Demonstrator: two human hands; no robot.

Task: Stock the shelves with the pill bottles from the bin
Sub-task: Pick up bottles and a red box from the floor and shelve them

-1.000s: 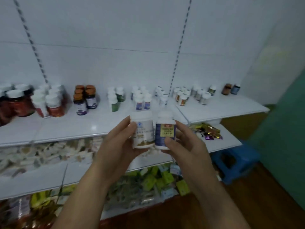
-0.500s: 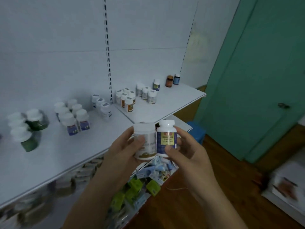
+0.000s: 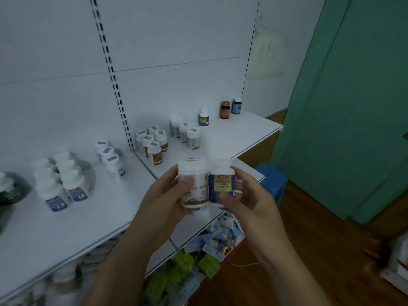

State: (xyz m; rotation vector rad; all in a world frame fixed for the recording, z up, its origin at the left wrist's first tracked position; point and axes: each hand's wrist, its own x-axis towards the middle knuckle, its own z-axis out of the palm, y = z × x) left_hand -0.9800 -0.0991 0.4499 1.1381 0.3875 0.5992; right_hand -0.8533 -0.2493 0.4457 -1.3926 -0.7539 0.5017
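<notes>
Left hand [image 3: 163,202]: is gripping a white-capped pill bottle [image 3: 194,184], with the thumb lying across its pale label and the fingers curling round the back.
Right hand [image 3: 249,199]: is pinching a blue-labelled pill bottle [image 3: 220,184] with a yellow panel, the thumb pressing low on the front and the fingers wrapping the far side.
Held pair: both are standing upright, side by side and touching, and are being held in the air in front of the top shelf's [image 3: 238,135] front edge, near the joint between its two sections.
Right shelf section: is carrying a cluster of orange-labelled bottles [image 3: 152,144] by the upright, three clear bottles [image 3: 187,133] just beside them and a single blue-labelled bottle [image 3: 204,117] behind. An amber bottle [image 3: 225,109] and a dark blue bottle [image 3: 237,106] are standing together at the far end.
Left shelf section: is holding rows of white bottles [image 3: 66,184] with blue labels and a green bottle [image 3: 8,191] at the edge of view, blurred.
Lower shelf: green boxes [image 3: 183,261] and pale packets are lying in a jumble.
Surroundings: a blue stool [image 3: 273,180] is standing on the wood floor [image 3: 309,261] beside a green door [image 3: 353,107].
</notes>
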